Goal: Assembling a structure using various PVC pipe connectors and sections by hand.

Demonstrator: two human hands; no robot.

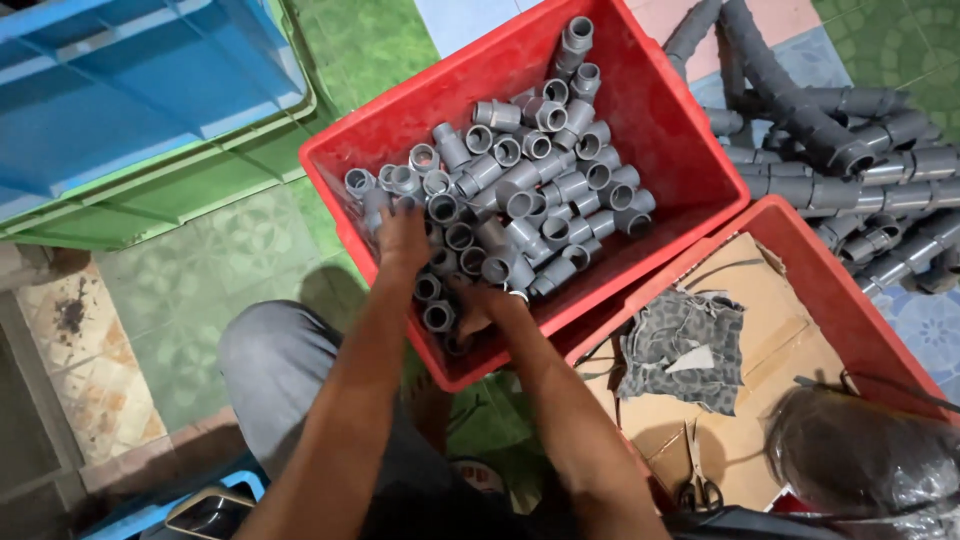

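The fingers of the left hand (403, 238) were curled down into the grey pipe fittings (520, 190), though what they gripped was hidden. The right hand (487, 303) lay bent among the same fittings, its grip unclear too. The fittings filled a red crate (660, 110), beside a second red crate (800, 260) holding cardboard (770, 340), a patterned cloth (685, 345) and scissors (700, 480).

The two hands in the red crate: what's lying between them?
In the head view, loose grey pipe fittings fill the gap between the left hand and the right hand inside the red crate.
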